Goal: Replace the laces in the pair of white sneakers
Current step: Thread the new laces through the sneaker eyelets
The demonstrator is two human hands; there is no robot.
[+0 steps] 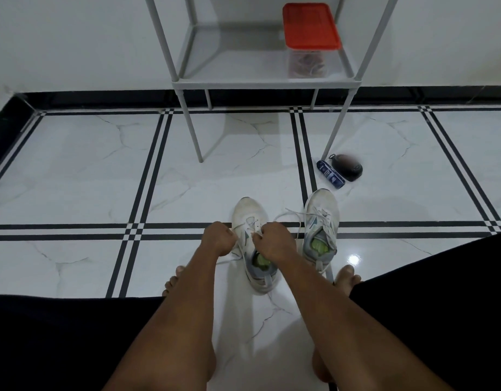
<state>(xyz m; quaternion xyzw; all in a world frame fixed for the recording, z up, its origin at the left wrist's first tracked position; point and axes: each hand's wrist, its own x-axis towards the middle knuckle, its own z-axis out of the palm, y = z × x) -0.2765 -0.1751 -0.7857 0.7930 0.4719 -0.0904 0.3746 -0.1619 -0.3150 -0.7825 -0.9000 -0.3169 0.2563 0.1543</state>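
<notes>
We are unlacing the left sneaker (253,241) on the floor (83,170); our left hand (219,239) and right hand (274,242) each pinch its lace (250,222). Next, we judge, draw it free eyelet by eyelet; the right sneaker (321,221) stands just beside.

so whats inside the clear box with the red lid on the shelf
Through the clear box wall some brownish, tangled-looking contents show, too blurred to identify. The red lid covers the top, so nothing can be seen from above.

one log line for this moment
left hand: grips lace | right hand: pinches lace | left sneaker: being unlaced | right sneaker: laces loose
</notes>
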